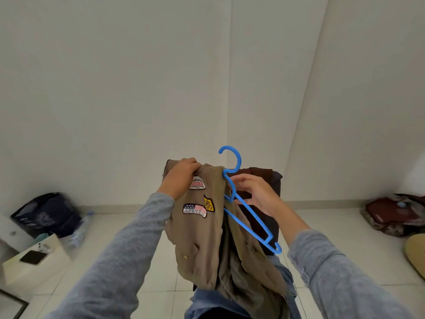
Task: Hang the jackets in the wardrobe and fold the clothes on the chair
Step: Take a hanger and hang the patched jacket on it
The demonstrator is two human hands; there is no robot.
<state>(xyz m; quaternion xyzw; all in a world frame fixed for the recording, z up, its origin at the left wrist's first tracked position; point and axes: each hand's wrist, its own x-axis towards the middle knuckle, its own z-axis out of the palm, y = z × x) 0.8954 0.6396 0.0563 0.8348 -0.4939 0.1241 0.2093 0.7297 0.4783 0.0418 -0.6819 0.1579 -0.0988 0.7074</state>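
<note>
A tan jacket (pixel 202 245) of matte woven cloth hangs mid-air in front of the person. Its long axis is near vertical, with the ribbed knit collar up and the hem down. Its front faces the camera and shows embroidered patches, one with a flag, and a small brass snap lower down.

The left hand (pixel 181 176) grips the jacket at the collar, its fingers (pixel 193 165) curled and bunched tight into the cloth. Just right of the collar, the right hand (pixel 255 192) holds a blue hanger (pixel 248 217) of thin moulded plastic. Its fingers (pixel 239 180) are loosely spread and curled round the hanger's neck. The hanger's round hook points up, above the collar. Its long axis slants down and to the right, away from the jacket, and ends in a small notch.

Behind the jacket stands a chair (pixel 274 187) draped with dark brown clothes (pixel 259 174). Below the hem lies blue denim (pixel 207 302). Far left of the jacket, a dark glossy bag (pixel 46 212) and a clear plastic bottle (pixel 80 229) sit on the tiled floor (pixel 322 217).
</note>
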